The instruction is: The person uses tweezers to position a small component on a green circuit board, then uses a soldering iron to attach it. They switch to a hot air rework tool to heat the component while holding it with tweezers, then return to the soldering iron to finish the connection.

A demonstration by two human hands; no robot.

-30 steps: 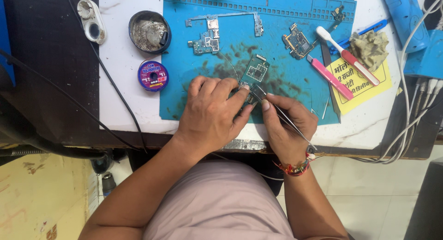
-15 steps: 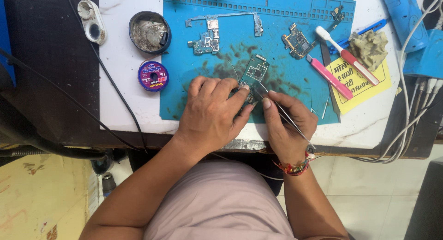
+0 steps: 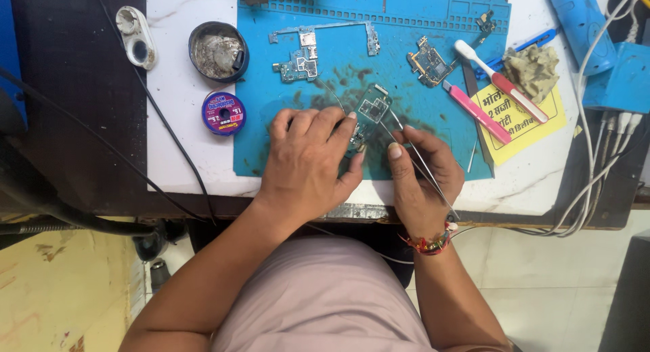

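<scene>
Since a moment ago your hands have barely shifted. Your left hand (image 3: 308, 159) pins the board (image 3: 367, 115) to the mat (image 3: 271, 135), fingers curled over its near end. Its long axis runs near-left to far-right. Your right hand (image 3: 421, 172) pinches tweezers (image 3: 423, 164) pointing at it.

White desk (image 3: 183, 169), blue work mat (image 3: 420, 13) at centre, round tin (image 3: 218, 52) and purple spool (image 3: 223, 113) at nine o'clock, yellow paper (image 3: 535, 118) at three o'clock.

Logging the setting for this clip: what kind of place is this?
Most likely a small electronics repair bench: a blue work mat strewn with bare circuit boards, a solder-wire spool, and cables off the table's edge.
</scene>
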